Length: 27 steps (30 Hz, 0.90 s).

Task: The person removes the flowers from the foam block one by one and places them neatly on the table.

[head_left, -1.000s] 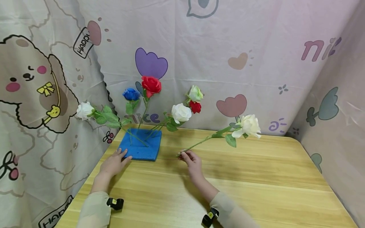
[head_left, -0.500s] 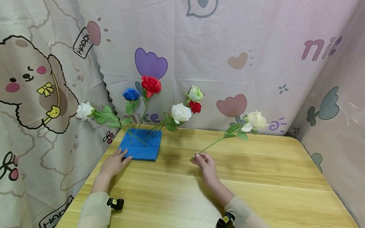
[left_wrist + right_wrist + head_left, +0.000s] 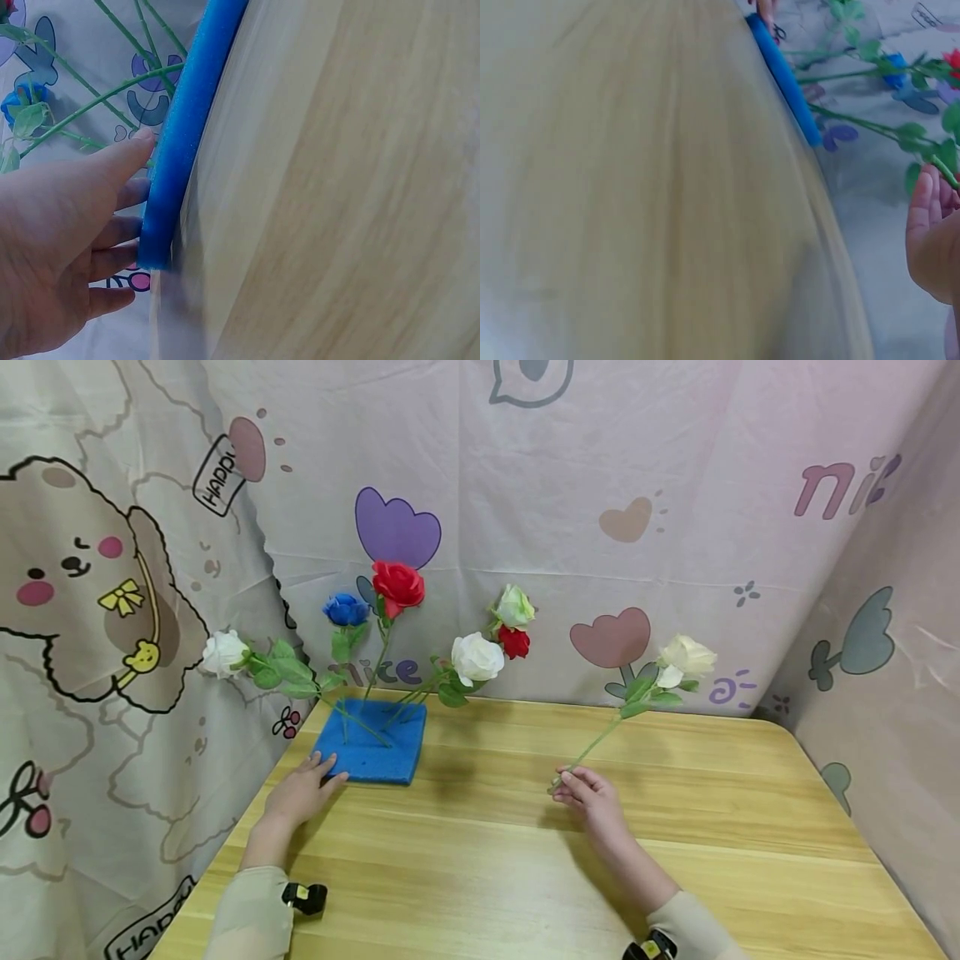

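Observation:
In the head view my right hand (image 3: 596, 806) pinches the lower stem of a cream artificial rose (image 3: 686, 657), its bloom leaning up and to the right above the table. My left hand (image 3: 296, 793) rests with spread fingers on the near left corner of a blue foam board (image 3: 375, 767). The left wrist view shows thumb and fingers lying along the edge of that foam board (image 3: 176, 150). Standing in the board are a red rose (image 3: 399, 585), a blue rose (image 3: 346, 609), a white rose (image 3: 477, 658) and a low-leaning white rose (image 3: 224, 653).
A greenish-white rose (image 3: 515, 606) and a small red bloom (image 3: 513, 642) also rise at the board's right side. The wooden table (image 3: 465, 877) meets a printed cloth backdrop (image 3: 525, 485) behind and at both sides.
My right hand has moved right and slightly toward me, carrying the cream rose away from the foam board; its stem now stands steeper. My left hand stays on the board.

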Available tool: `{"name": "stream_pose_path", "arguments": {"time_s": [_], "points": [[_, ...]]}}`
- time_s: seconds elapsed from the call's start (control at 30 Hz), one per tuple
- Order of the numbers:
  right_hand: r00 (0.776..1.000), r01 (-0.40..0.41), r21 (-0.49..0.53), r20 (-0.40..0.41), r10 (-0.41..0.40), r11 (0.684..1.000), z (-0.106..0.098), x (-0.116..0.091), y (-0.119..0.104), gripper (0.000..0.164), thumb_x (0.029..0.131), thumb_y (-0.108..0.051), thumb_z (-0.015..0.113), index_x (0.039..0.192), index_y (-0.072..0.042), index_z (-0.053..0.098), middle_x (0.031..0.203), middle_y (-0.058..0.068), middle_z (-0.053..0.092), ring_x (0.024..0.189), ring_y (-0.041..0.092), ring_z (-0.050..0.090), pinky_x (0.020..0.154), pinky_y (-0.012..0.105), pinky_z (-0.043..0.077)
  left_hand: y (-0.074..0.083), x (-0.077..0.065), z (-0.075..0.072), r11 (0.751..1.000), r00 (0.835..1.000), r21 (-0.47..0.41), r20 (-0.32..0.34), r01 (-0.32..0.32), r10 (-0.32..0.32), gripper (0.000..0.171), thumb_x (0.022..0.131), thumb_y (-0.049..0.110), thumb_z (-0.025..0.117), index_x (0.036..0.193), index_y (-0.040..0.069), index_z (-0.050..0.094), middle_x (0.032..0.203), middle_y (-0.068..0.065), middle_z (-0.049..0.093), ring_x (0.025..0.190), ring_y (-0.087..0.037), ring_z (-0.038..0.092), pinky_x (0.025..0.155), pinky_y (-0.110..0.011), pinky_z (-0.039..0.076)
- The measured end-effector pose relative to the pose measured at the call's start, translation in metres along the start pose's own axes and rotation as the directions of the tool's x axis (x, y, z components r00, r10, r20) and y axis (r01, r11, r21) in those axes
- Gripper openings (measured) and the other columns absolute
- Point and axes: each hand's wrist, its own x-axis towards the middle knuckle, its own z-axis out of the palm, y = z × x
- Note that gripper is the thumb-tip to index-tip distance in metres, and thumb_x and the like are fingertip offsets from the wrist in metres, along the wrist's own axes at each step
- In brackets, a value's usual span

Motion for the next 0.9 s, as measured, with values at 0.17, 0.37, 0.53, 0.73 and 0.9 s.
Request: {"name": "stream_pose_path", "arguments": {"time_s": [0.17,0.37,0.53,0.73,0.9], "points": [[0.997,-0.055,-0.003,0.058,0.055,0.998,-0.027,-0.005,-0.018,0.018,0.097,-0.007,0.057,0.087,-0.015,0.070,0.091,-0.007,0.073,0.074,0.007,0.069,0.074,0.023,0.060,0.001,0.000,0.000,1.000,1.000,-0.002,0.001,0.001,-0.001,0.068,0.100,0.050,0.044,0.150,0.004,0.036,0.153,-0.034,0.025,0.142,-0.052,0.024,0.107,-0.069,0.030],[0.976,-0.102,-0.039,0.188,0.108,0.994,-0.063,-0.011,-0.037,0.024,0.100,-0.006,0.052,0.088,-0.016,0.070,0.094,-0.008,0.074,0.075,0.007,0.071,0.075,0.022,0.060,0.001,-0.001,-0.001,1.000,1.000,-0.003,0.005,0.000,0.000,0.068,0.101,0.050,0.044,0.150,0.004,0.035,0.153,-0.034,0.025,0.142,-0.052,0.023,0.107,-0.069,0.031],[0.963,-0.128,-0.098,0.226,0.147,0.987,-0.088,-0.017,-0.051,0.024,0.100,-0.005,0.050,0.089,-0.015,0.069,0.099,-0.009,0.074,0.077,0.006,0.071,0.076,0.022,0.060,0.002,-0.001,-0.002,1.000,1.000,-0.005,0.013,0.002,-0.002,0.068,0.101,0.049,0.044,0.151,0.004,0.035,0.153,-0.034,0.025,0.142,-0.052,0.023,0.107,-0.069,0.030],[0.946,-0.149,-0.132,0.268,0.180,0.980,-0.121,-0.024,-0.066,0.027,0.100,-0.002,0.048,0.089,-0.015,0.069,0.099,-0.009,0.075,0.079,0.006,0.071,0.073,0.019,0.060,0.002,-0.001,-0.001,1.000,1.000,0.004,0.013,0.005,-0.005,0.068,0.101,0.049,0.044,0.151,0.005,0.035,0.153,-0.034,0.025,0.142,-0.052,0.023,0.107,-0.069,0.031],[0.935,-0.176,-0.149,0.284,0.213,0.973,-0.147,-0.029,-0.075,0.030,0.101,-0.002,0.045,0.095,-0.016,0.072,0.097,-0.007,0.075,0.078,0.005,0.071,0.070,0.018,0.059,0.001,-0.001,-0.001,1.000,1.000,0.005,0.006,0.004,-0.004,0.068,0.101,0.049,0.044,0.151,0.005,0.035,0.153,-0.034,0.025,0.141,-0.052,0.023,0.106,-0.069,0.032]]}}
